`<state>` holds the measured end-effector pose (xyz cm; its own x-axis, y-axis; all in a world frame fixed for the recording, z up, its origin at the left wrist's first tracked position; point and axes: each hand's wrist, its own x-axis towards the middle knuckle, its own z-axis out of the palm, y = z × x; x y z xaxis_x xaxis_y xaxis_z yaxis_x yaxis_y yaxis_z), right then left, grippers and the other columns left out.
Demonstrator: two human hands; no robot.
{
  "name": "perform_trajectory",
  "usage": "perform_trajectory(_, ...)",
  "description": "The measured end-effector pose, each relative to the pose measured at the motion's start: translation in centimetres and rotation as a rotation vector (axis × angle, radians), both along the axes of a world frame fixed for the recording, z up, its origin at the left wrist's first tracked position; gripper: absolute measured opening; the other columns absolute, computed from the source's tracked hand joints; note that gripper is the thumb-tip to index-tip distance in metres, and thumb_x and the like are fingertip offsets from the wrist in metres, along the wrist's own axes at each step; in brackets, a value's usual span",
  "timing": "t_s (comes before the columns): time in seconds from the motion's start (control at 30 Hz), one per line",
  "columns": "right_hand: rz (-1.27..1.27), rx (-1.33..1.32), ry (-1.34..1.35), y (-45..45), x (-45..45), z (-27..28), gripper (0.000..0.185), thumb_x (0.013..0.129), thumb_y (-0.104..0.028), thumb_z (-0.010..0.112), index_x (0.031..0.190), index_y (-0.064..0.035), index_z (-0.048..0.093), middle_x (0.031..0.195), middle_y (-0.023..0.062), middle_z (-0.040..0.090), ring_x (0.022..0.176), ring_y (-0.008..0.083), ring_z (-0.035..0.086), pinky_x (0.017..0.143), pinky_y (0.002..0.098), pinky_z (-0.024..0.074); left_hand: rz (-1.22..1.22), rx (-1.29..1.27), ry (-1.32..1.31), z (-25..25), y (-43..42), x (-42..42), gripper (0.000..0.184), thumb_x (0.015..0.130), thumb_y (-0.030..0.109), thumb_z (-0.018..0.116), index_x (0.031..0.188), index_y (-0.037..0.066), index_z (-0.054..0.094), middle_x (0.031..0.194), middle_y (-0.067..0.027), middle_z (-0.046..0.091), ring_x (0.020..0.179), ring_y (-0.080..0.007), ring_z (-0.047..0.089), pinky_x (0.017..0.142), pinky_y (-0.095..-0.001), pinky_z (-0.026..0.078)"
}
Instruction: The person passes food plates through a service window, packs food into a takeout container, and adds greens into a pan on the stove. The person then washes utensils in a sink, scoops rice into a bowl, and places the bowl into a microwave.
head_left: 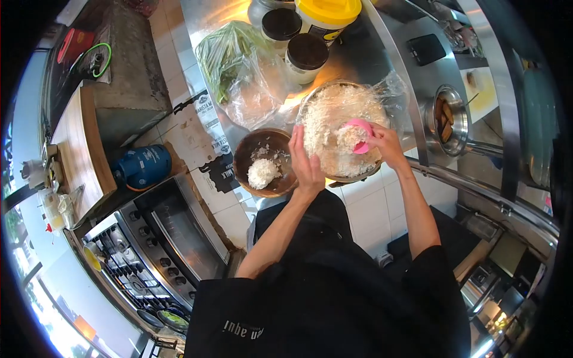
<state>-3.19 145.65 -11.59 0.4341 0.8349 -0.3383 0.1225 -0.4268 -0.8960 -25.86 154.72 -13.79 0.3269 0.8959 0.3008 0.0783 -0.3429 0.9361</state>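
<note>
A large round container [307, 107] of white rice stands on the metal counter, with clear plastic wrap [391, 95] at its right edge. My right hand [385, 145] grips a pink cup [362, 147] over the rice, with some rice at the cup. At the container's left rim lies my left hand [306, 164], fingers extended and holding nothing. Left of that hand is a brown wooden bowl [243, 152] with a mound of white rice [262, 173] and loose grains in it.
Behind the bowls are a plastic bag of green leaves [230, 59], dark-lidded jars [307, 53] and a yellow-lidded tub [329, 11]. A metal pot [446, 119] stands on the right. An oven [185, 230] and blue gas cylinder [143, 167] are at left.
</note>
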Motion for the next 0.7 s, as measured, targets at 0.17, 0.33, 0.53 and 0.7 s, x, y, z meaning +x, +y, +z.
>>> perform_trajectory(0.17,0.022,0.223,-0.038,1.4,-8.7,1.5,0.026,0.073,-0.008,0.074,0.066,-0.0015,0.050,0.126,0.0205,0.058,0.104,0.0231,0.061,0.082,0.0319,0.0495,0.216,0.100,0.024,-0.1,3.5,-9.8,0.070,0.096,0.049,0.032,0.131,-0.010,0.044,0.132,-0.0212,0.048,0.124,-0.0315,0.045,0.107,-0.0413,0.032)
perform_trajectory(0.33,0.179,0.420,-0.718,6.3,-21.0,0.0,0.018,0.076,0.001,0.064,0.067,0.0050,0.049,0.136,0.0265,0.046,0.122,0.0401,0.050,0.097,0.0430,0.0442,0.271,0.027,0.128,-3.5,5.2,-16.3,0.066,0.097,0.044,0.035,0.133,-0.010,0.042,0.133,-0.0216,0.044,0.126,-0.0312,0.043,0.108,-0.0420,0.031)
perform_trajectory(0.53,0.252,0.432,-0.926,6.6,-23.2,0.4,0.014,0.069,0.006,0.059,0.063,0.0065,0.046,0.138,0.0269,0.045,0.128,0.0417,0.044,0.103,0.0478,0.0409,0.258,-0.049,0.025,-4.8,5.6,-16.6,0.051,0.095,0.029,0.037,0.130,-0.008,0.047,0.128,-0.0235,0.050,0.122,-0.0357,0.046,0.104,-0.0436,0.035)
perform_trajectory(0.7,-0.134,0.263,-0.682,4.0,-20.6,2.9,0.015,0.081,0.000,0.066,0.075,0.0031,0.053,0.141,0.0296,0.037,0.115,0.0414,0.051,0.088,0.0391,0.0472,0.230,-0.016,-0.042,-2.2,5.0,-15.2,0.040,0.094,0.020,0.044,0.124,-0.007,0.051,0.122,-0.0200,0.053,0.110,-0.0297,0.054,0.095,-0.0398,0.044)
